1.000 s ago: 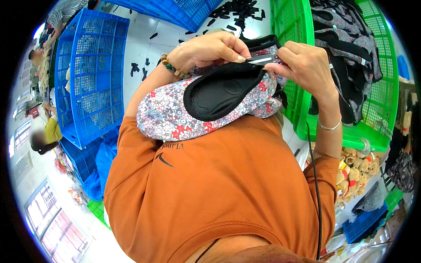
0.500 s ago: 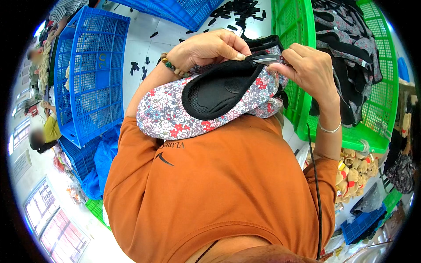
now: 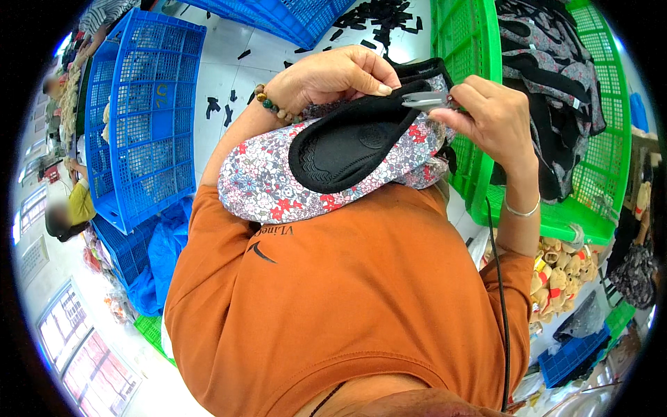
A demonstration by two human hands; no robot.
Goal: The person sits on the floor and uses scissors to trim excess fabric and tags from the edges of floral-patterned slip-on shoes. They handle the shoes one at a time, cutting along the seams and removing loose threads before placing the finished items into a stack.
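Observation:
A floral slipper (image 3: 260, 177) with black lining and black binding rests against my chest, its toe to the left. My left hand (image 3: 330, 80), with a bead bracelet at the wrist, pinches the black binding near the heel between thumb and fingers. In my right hand (image 3: 490, 115) is a small pair of thread snips (image 3: 424, 100), its grey blades pointing left over the heel opening. The snips' handle is mostly hidden in my fingers. A second floral slipper (image 3: 425, 174) lies beneath and behind the first, partly covered.
Blue crates (image 3: 149, 118) stand at the left. To the right, a green crate (image 3: 469, 90) holds a pile of floral and black slippers (image 3: 549, 76). Black scraps (image 3: 382, 24) litter the floor ahead. Tan plush items (image 3: 563, 274) lie at lower right. Another person (image 3: 69, 212) is at far left.
My right hand has drawn the snips slightly right and nearer to me, and their blades now look closer together. The slipper has shifted slightly; my left hand keeps its pinch.

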